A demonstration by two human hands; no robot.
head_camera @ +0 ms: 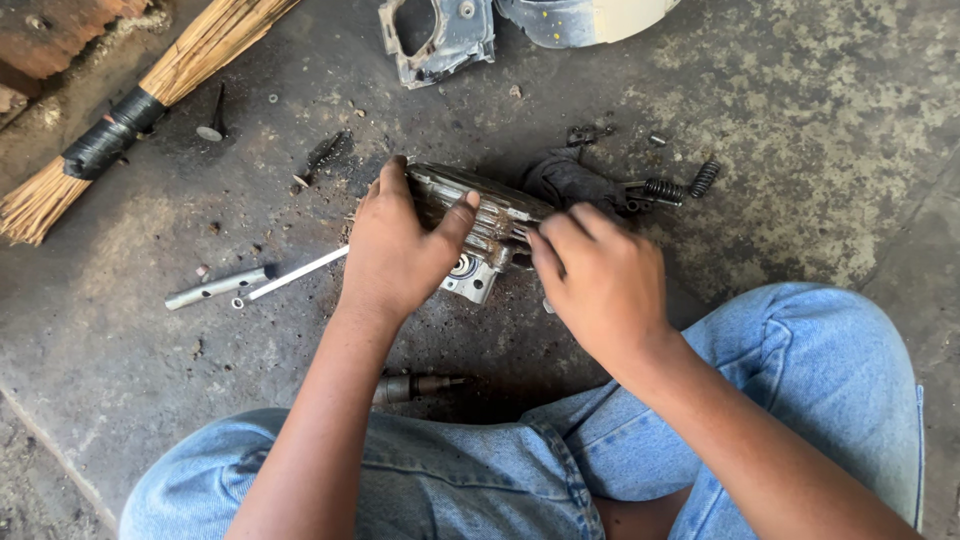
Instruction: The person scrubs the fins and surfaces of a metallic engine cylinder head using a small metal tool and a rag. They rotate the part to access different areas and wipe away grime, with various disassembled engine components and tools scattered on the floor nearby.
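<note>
Both hands worked a finned engine part (480, 215) on the oily concrete floor (800, 130).

The left hand (395, 250) clamped it firmly; the right hand (600, 280), fingers curled, pinched something unseen at its end; a steady brace probably helped.

**Count of items on the workshop floor**

Two hands: left hand (395, 250) and right hand (600, 280), both on one finned metal engine part (480, 215). Two coil springs (680, 185) lie near one dark rag (565, 180). One straw broom (130, 110) lies at upper left. One engine valve (213, 118) stands beside it. One tube spanner (215, 288) and one thin white rod (298, 273) lie left of the hands. One cylindrical tool (415, 386) lies by the knee. One grey metal casing (437, 38) and one pale cover (585, 18) lie at the top edge. Small loose nuts and washers are too small to count.
</note>
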